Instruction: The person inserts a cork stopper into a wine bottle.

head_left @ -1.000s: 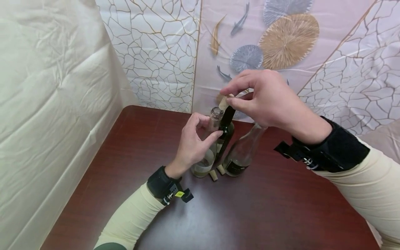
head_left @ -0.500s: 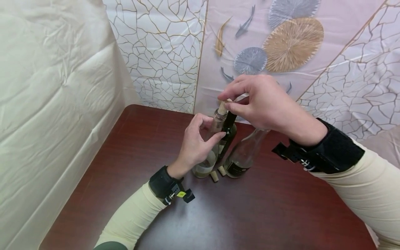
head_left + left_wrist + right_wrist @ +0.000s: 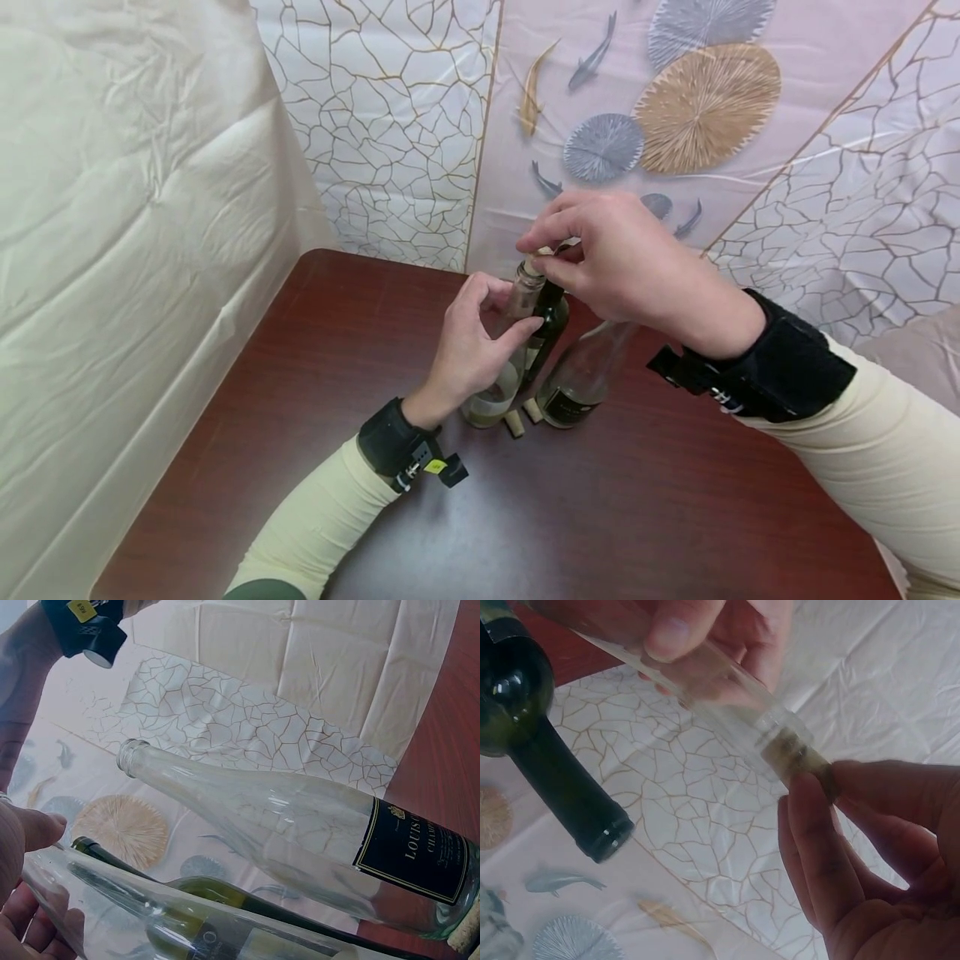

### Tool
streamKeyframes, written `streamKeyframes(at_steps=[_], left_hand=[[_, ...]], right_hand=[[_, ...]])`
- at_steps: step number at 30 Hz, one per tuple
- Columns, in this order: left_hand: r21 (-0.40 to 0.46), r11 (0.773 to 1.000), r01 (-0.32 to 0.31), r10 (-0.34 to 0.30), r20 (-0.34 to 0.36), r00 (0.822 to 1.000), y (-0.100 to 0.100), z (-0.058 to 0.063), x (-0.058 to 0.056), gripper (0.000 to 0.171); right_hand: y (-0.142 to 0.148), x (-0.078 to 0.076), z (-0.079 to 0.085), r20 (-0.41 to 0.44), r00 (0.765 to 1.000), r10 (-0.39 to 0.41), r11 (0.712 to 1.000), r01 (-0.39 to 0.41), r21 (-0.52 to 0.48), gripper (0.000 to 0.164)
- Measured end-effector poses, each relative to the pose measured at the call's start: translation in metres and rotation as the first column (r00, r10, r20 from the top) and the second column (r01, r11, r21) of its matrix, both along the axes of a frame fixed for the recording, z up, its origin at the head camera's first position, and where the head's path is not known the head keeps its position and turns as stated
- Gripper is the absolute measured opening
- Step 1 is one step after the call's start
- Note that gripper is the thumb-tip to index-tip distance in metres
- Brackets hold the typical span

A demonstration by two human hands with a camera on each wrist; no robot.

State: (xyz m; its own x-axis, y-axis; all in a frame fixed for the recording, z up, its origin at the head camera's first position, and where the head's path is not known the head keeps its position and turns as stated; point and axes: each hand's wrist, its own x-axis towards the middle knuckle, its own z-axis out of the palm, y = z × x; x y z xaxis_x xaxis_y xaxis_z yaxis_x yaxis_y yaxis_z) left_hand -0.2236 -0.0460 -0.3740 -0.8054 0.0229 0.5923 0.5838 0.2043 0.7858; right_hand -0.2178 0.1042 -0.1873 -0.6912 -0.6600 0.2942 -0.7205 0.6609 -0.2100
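Right hand (image 3: 607,271) with its grip pinching the cork (image 3: 815,768) partly inside the clear bottle (image 3: 527,292), left hand (image 3: 472,346) curled round that glass, and a crooked push could jam it or bump the green bottle (image 3: 568,787) nearby!

Pale glare pools on the table (image 3: 645,508), while both wrist views look dimmer, hazy and perhaps slightly soft

The cork (image 3: 801,759) is tan, one bottle (image 3: 540,750) green, the white panel (image 3: 390,108) gold-veined.
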Motion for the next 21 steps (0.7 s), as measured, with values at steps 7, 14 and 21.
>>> streamKeyframes(at_steps=[7,14,21], left_hand=[[0.005,1.000,0.004,-0.004,-0.014,1.000,0.000,-0.002,-0.001,0.035],[-0.007,1.000,-0.002,0.002,-0.013,1.000,0.001,-0.003,0.000,0.036],[-0.003,1.000,-0.001,0.001,-0.022,1.000,0.000,-0.002,0.000,0.035]], right_hand=[[0.001,0.004,-0.010,-0.057,0.998,-0.005,1.000,0.004,-0.009,0.019],[0.002,0.006,-0.018,-0.110,0.994,0.013,1.000,-0.014,-0.009,0.022],[0.003,0.006,-0.019,-0.125,0.991,0.046,0.999,-0.048,-0.012,0.026]])
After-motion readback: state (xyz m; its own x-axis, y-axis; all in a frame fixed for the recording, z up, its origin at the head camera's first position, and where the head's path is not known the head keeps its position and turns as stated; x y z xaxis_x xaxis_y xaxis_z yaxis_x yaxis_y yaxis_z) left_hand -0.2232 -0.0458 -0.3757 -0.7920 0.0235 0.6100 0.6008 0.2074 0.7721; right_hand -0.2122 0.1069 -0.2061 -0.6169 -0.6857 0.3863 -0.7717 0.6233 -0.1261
